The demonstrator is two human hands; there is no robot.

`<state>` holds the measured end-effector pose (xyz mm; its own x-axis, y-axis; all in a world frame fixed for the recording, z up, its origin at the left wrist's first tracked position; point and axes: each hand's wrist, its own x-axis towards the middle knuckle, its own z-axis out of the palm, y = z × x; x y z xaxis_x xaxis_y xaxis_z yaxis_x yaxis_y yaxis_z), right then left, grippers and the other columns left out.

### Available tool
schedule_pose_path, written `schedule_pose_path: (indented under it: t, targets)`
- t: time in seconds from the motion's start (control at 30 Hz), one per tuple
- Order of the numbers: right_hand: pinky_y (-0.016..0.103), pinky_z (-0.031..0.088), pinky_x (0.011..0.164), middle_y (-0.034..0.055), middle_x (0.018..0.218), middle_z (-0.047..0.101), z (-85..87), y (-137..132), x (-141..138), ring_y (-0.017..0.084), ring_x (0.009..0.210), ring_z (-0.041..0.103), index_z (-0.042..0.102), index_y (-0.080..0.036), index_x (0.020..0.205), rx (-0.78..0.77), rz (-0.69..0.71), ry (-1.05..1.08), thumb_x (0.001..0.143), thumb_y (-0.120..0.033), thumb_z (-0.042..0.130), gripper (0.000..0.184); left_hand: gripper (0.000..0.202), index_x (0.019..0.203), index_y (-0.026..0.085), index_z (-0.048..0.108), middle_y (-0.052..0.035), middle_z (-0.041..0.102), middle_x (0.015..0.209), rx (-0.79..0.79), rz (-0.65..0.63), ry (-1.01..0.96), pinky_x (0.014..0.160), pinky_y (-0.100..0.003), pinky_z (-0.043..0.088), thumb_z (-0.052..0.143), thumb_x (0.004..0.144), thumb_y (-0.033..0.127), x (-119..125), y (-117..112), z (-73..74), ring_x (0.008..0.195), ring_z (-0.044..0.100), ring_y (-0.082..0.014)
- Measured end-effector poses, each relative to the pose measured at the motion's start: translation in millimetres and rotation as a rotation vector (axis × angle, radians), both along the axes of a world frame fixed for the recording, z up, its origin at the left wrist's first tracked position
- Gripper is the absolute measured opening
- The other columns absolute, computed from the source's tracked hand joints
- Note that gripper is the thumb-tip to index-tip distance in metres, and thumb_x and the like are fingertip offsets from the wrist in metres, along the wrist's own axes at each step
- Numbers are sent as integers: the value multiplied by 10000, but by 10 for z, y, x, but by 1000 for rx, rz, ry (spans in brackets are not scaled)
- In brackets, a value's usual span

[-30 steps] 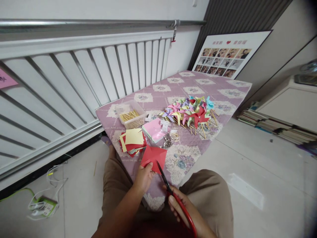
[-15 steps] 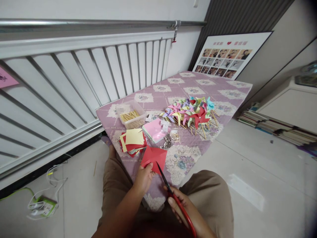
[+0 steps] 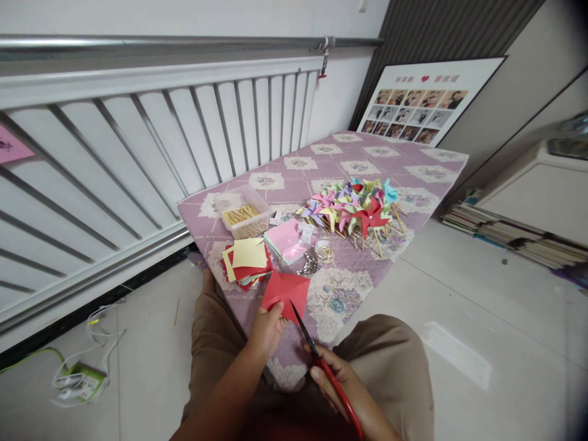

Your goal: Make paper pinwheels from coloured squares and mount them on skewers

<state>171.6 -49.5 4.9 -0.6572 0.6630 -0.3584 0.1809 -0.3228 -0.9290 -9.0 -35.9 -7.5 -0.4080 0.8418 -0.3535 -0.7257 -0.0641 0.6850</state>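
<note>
A red square of paper (image 3: 290,289) is pinched between the thumb and fingers of my left hand (image 3: 269,324) over the near corner of the table. My right hand (image 3: 337,373) grips red-handled scissors (image 3: 328,370), their dark blades together at the paper's lower edge with the tip over the red sheet. Just beyond, to the left, lies a stack of red and yellow paper squares (image 3: 248,254). Pink and pale green paper sheets (image 3: 287,239) lie behind the red square, beside a small heap of shiny metal pieces (image 3: 310,262).
A clear plastic box (image 3: 245,214) holds thin wooden sticks. Farther right, many-coloured paper pinwheels (image 3: 353,208) are piled on the floral tablecloth (image 3: 340,294). A white radiator (image 3: 184,135) runs along the left wall. On the floor lies a green power strip (image 3: 87,383) with cables.
</note>
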Motion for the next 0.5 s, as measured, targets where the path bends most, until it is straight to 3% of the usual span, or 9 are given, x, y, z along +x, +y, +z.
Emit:
schedule_pose_path:
  t: [0.13,0.3,0.5]
  targets:
    - [180,187,382,-88,570,332,-47,17,-1,43,410,231,588,-208,1170,29,18,3,828,-574,608,502,255,884,182,685,-35,721,835,17,-16,9,639,-268,505,772,671,292,1,-4,31,700,659,-160]
    - [222,312,480,-24,675,452,-36,50,-14,99,538,341,656,-196,1084,181,-17,23,828,-556,610,444,225,877,185,687,-32,723,844,36,-24,9,671,-280,517,762,686,276,2,-10,53,718,658,-161]
    - [270,378,563,-7,699,484,-60,43,-4,130,583,383,668,-193,1028,210,-5,19,828,-550,607,414,260,868,178,683,-34,715,824,9,-23,22,612,-268,503,770,675,330,-5,-6,61,676,644,-152]
